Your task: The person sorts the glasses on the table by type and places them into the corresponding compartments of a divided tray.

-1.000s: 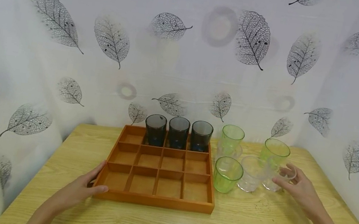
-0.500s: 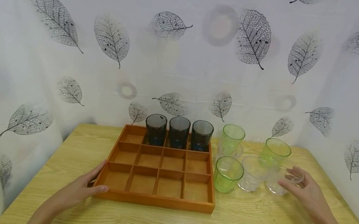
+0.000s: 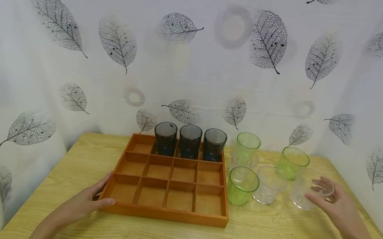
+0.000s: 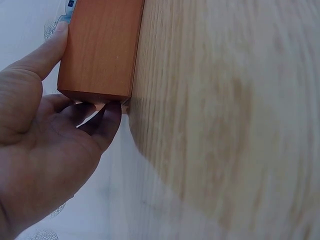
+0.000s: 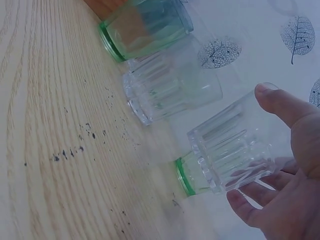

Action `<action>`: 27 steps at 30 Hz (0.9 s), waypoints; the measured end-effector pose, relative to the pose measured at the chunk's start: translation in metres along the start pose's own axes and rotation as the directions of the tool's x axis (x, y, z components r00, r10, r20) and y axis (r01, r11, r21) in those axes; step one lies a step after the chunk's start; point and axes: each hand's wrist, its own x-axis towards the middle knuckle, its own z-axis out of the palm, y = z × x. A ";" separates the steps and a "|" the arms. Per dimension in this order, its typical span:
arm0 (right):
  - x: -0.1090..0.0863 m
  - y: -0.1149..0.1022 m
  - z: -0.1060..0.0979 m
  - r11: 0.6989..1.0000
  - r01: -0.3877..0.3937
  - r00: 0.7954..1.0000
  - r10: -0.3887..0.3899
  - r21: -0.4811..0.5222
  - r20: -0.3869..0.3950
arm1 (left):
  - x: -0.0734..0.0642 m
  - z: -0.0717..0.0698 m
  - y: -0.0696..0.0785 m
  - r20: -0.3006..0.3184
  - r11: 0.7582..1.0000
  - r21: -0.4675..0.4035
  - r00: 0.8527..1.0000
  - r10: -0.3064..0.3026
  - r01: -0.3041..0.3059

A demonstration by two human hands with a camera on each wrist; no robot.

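In the head view my left hand (image 3: 80, 202) holds the near left corner of a partitioned wooden tray (image 3: 164, 215). The left wrist view has the thumb along one face of the tray's corner (image 4: 100, 50) and the fingertips against its end. My right hand (image 3: 343, 212) grips a clear glass tumbler (image 3: 301, 195) around its upper part, thumb on one side and fingers on the other. In the right wrist view this clear tumbler (image 5: 235, 140) overlaps a green glass behind it. Whether its base touches the table cannot be told.
Three dark glasses (image 3: 189, 142) stand in the tray's back row. Beside the tray are a near green glass (image 3: 242, 187), a clear glass (image 3: 269, 187), and a back green glass (image 3: 247, 145) by another clear one. A green glass (image 3: 292, 164) stands farther right. A leaf-patterned curtain (image 3: 184, 72) hangs behind.
My right hand has moved to the right with the clear tumbler, widening the gap to the neighbouring clear glass. The left hand and the tray have stayed in place.
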 end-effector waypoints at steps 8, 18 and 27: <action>-0.011 -0.014 -0.003 0.998 0.064 0.997 -0.064 0.007 0.039 | 0.001 -0.001 -0.004 0.004 1.000 -0.024 1.000 -0.011 0.011; -0.020 -0.032 0.001 0.955 0.192 0.937 -0.247 0.226 0.246 | 0.003 -0.001 -0.006 -0.003 1.000 -0.019 1.000 -0.019 0.019; -0.024 -0.049 0.009 0.949 0.235 0.915 -0.289 0.210 0.281 | 0.003 0.000 -0.006 -0.009 1.000 -0.008 1.000 -0.013 0.013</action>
